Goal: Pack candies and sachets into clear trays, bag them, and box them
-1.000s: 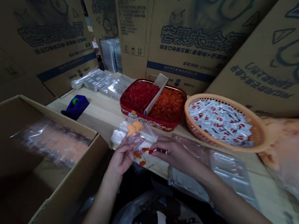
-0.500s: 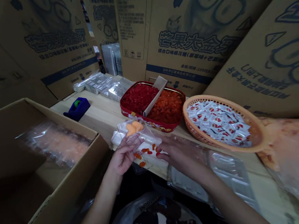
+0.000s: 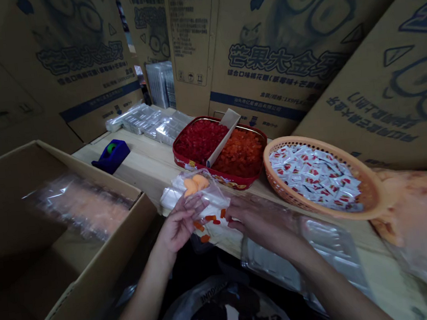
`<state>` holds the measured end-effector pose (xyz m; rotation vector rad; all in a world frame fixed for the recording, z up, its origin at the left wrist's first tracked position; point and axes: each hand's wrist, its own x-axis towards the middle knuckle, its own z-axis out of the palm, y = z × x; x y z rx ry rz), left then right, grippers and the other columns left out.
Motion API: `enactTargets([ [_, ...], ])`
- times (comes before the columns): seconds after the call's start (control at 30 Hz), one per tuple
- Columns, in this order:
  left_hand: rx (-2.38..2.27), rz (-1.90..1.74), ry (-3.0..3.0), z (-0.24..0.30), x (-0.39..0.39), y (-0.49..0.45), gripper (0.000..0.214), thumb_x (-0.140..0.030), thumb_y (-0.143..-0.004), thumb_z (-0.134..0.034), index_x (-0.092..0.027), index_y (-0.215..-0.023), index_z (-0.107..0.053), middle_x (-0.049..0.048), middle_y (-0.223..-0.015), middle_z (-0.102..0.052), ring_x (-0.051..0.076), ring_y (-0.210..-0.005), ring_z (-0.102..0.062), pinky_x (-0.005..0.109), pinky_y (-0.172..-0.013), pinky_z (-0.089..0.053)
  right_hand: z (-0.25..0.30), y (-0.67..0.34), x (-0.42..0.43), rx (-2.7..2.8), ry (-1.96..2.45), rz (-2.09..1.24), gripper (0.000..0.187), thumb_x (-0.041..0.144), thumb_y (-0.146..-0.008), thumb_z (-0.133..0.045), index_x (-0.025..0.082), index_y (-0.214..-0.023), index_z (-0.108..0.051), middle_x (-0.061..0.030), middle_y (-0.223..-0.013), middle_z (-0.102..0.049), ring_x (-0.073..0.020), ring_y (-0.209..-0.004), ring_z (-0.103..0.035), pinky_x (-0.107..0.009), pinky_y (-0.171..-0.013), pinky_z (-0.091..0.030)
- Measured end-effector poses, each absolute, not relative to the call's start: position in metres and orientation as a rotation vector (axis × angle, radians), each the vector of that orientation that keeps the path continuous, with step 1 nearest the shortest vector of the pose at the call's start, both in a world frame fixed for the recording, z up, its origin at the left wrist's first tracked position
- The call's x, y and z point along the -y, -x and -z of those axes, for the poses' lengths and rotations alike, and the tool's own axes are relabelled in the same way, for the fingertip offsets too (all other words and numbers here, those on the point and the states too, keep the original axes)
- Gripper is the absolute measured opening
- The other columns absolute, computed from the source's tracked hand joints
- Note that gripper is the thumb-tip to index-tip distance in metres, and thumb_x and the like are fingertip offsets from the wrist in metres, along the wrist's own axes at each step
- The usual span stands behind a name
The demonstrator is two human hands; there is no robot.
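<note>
Both my hands are at the table's front edge, around a clear plastic bag (image 3: 210,201) holding small orange and red pieces (image 3: 209,220). My left hand (image 3: 176,223) grips the bag's left side. My right hand (image 3: 259,221) pinches its right side. Two larger pale orange pieces (image 3: 195,183) sit at the bag's top, against white packaging (image 3: 171,196). Behind the bag stands a red tin (image 3: 193,157) of diced red and orange bits, divided by a scoop (image 3: 224,137).
An orange basket (image 3: 316,179) holds several white sachets. Clear plastic trays (image 3: 305,257) lie under my right forearm on the wooden table (image 3: 140,163). A blue tape dispenser (image 3: 112,156) and stacked trays (image 3: 142,122) stand behind. An open cardboard box (image 3: 95,276) is on my left; cartons surround everything.
My right hand has moved from pinching a small red piece to the bag's right side. The orange and red pieces now lie inside the bag, and the view has shifted slightly.
</note>
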<state>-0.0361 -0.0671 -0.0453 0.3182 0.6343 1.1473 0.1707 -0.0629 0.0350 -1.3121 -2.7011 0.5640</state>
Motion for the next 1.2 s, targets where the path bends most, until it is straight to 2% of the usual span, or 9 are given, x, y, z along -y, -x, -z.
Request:
enactTargets([
  [0.23, -0.652, -1.133, -0.283, 0.045, 0.070, 0.038, 0.050, 0.003, -0.068, -0.051, -0.021, -0.111, -0.053, 0.0062, -0.122, -0.056, 0.027, -0.114, -0.052, 0.042, -0.087, -0.046, -0.037, -0.171, 0.042, 2.260, 1.259, -0.902, 0.005, 0.016, -0.079, -0.054, 0.018, -0.077, -0.058, 0.0007, -0.074, -0.061, -0.0121, -0.067, -0.054, -0.023, -0.061, -0.040],
  [0.3, -0.647, -1.114, -0.294, 0.045, 0.072, 0.037, 0.049, 0.003, -0.068, -0.051, -0.023, -0.110, -0.053, 0.0059, -0.123, -0.056, 0.028, -0.115, -0.051, 0.043, -0.085, -0.047, -0.040, -0.161, 0.015, 2.086, 1.213, -0.830, 0.005, 0.017, -0.078, -0.055, 0.018, -0.080, -0.058, 0.0006, -0.075, -0.061, -0.0123, -0.068, -0.055, -0.023, -0.062, -0.042],
  [0.43, -0.623, -1.063, -0.325, 0.047, 0.078, 0.033, 0.044, 0.002, -0.070, -0.051, -0.023, -0.106, -0.057, 0.0056, -0.122, -0.057, 0.029, -0.116, -0.049, 0.046, -0.084, -0.047, -0.054, -0.147, -0.039, 1.773, 1.207, -0.544, 0.028, 0.012, -0.074, -0.053, 0.017, -0.101, -0.057, -0.0031, -0.090, -0.061, -0.0142, -0.079, -0.058, -0.027, -0.074, -0.045],
  [0.53, -0.606, -1.030, -0.317, 0.049, 0.082, 0.030, 0.042, 0.000, -0.071, -0.052, -0.025, -0.104, -0.058, 0.0051, -0.121, -0.058, 0.029, -0.116, -0.050, 0.043, -0.082, -0.048, -0.057, -0.170, -0.048, 1.768, 1.281, -0.349, 0.026, 0.013, -0.077, -0.050, 0.017, -0.100, -0.058, -0.0052, -0.098, -0.060, -0.0161, -0.088, -0.057, -0.029, -0.081, -0.044],
  [0.67, -0.581, -0.952, -0.312, 0.047, 0.083, 0.023, 0.046, -0.001, -0.073, -0.048, -0.027, -0.111, -0.057, 0.0053, -0.126, -0.055, 0.028, -0.118, -0.048, 0.041, -0.082, -0.048, -0.039, -0.249, -0.028, 1.858, 1.841, -0.093, 0.024, 0.018, -0.082, -0.045, 0.016, -0.103, -0.056, -0.0105, -0.107, -0.056, -0.0217, -0.101, -0.052, -0.033, -0.087, -0.040],
  [0.77, -0.527, -0.893, -0.301, 0.043, 0.080, 0.012, 0.047, -0.002, -0.073, -0.047, -0.025, -0.112, -0.056, 0.0061, -0.128, -0.054, 0.029, -0.120, -0.046, 0.040, -0.084, -0.048, -0.020, -0.313, -0.015, 1.816, 2.439, -0.268, 0.039, 0.022, -0.076, -0.057, 0.010, -0.113, -0.052, -0.0197, -0.116, -0.050, -0.0301, -0.105, -0.050, -0.039, -0.083, -0.040],
  [0.83, -0.495, -0.863, -0.298, 0.040, 0.078, 0.002, 0.045, -0.004, -0.074, -0.047, -0.025, -0.112, -0.056, 0.0061, -0.129, -0.053, 0.029, -0.120, -0.047, 0.041, -0.083, -0.048, -0.010, -0.343, -0.011, 1.802, 2.530, -0.424, 0.042, 0.024, -0.069, -0.065, 0.009, -0.107, -0.055, -0.0199, -0.109, -0.055, -0.0298, -0.097, -0.053, -0.037, -0.077, -0.042],
  [1.0, -0.510, -0.821, -0.286, 0.039, 0.078, -0.026, 0.039, -0.009, -0.076, -0.051, -0.024, -0.111, -0.056, 0.0067, -0.127, -0.054, 0.028, -0.118, -0.048, 0.042, -0.090, -0.044, 0.004, -0.364, -0.004, 1.961, 2.303, -0.779, 0.017, 0.031, -0.069, -0.063, 0.017, -0.079, -0.065, -0.0017, -0.072, -0.064, -0.0146, -0.066, -0.055, -0.023, -0.059, -0.042],
  [1.2, -0.568, -0.755, -0.342, 0.038, 0.082, -0.050, 0.043, -0.007, -0.076, -0.050, -0.024, -0.116, -0.051, 0.0073, -0.128, -0.054, 0.028, -0.116, -0.051, 0.041, -0.087, -0.046, 0.011, -0.368, 0.000, 1.846, 2.161, -0.731, 0.004, 0.016, -0.063, -0.059, 0.016, -0.062, -0.063, 0.0010, -0.059, -0.061, -0.0113, -0.057, -0.050, -0.021, -0.055, -0.038],
])
